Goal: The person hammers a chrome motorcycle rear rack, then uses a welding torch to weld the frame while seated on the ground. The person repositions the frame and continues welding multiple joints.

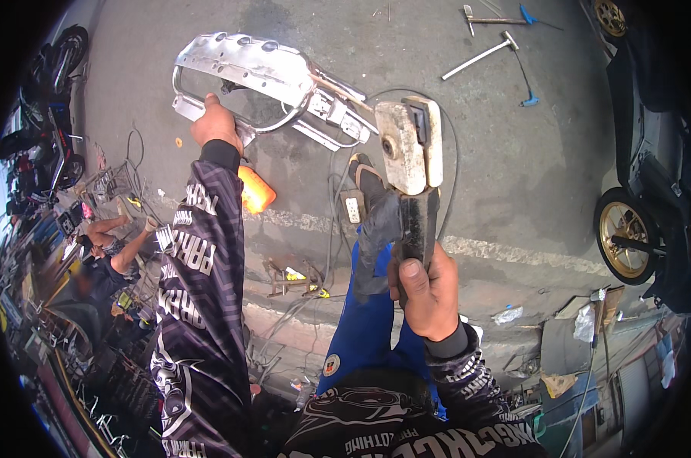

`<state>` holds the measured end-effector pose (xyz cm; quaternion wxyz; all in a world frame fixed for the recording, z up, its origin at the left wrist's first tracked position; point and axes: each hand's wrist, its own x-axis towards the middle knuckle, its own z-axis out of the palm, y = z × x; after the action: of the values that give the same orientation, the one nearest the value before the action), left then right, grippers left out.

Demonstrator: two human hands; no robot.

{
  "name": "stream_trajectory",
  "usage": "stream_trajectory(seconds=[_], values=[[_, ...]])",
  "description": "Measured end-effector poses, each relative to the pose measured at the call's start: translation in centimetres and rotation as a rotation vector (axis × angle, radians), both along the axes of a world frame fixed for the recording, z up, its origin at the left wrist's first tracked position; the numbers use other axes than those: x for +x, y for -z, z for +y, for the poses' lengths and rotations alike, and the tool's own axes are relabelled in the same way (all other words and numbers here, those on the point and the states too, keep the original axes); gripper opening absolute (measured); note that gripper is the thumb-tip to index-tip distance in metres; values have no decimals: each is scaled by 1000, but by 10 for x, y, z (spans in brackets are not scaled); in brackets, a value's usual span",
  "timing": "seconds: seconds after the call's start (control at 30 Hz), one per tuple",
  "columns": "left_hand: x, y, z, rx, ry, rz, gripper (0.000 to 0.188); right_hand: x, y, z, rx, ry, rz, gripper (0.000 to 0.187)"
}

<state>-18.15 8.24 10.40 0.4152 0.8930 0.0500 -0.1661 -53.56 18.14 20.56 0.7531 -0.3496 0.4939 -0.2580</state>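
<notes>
My left hand [216,122] is closed round the near bar of a shiny silver metal frame [242,57]. The frame has a wide plate with round holes and a looped tube, and is tilted over the floor. In my right hand [429,298] is the dark handle of a worn tool [406,149], its head raised in front of me. Two scuffed off-white blocks with a gap between them form that head, and a bolt shows on one. Its exact kind is unclear. An orange container [255,189] shows beside my left sleeve.
T-shaped tools [483,57] with blue parts lie on the grey floor at far right. A cable and a white outlet box [352,210] are by my foot. Motorcycles stand on the right [624,237] and far left [59,114]. Another person [113,252] sits at left.
</notes>
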Motion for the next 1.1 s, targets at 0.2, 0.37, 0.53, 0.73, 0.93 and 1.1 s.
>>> stream_trajectory(seconds=[0.2, 0.37, 0.53, 0.73, 0.93, 1.1], values=[[2, 3, 3, 72, -36, -45, 59, -8, 8, 6, 70, 134, -6, 56], [3, 5, 5, 14, -18, -19, 58, -13, 17, 11, 122, 229, 6, 37], [-2, 10, 3, 21, -43, -69, 56, -28, 32, 20, 131, 242, 143, 23], [-4, 16, 0, -138, -72, -11, 56, -47, 43, 20, 98, 300, 284, 17], [2, 27, 5, -96, -73, -30, 59, -54, 43, 14, 56, 305, 309, 21], [-3, 29, 8, -150, -102, -44, 52, -68, 35, 18, 114, 272, 269, 18]])
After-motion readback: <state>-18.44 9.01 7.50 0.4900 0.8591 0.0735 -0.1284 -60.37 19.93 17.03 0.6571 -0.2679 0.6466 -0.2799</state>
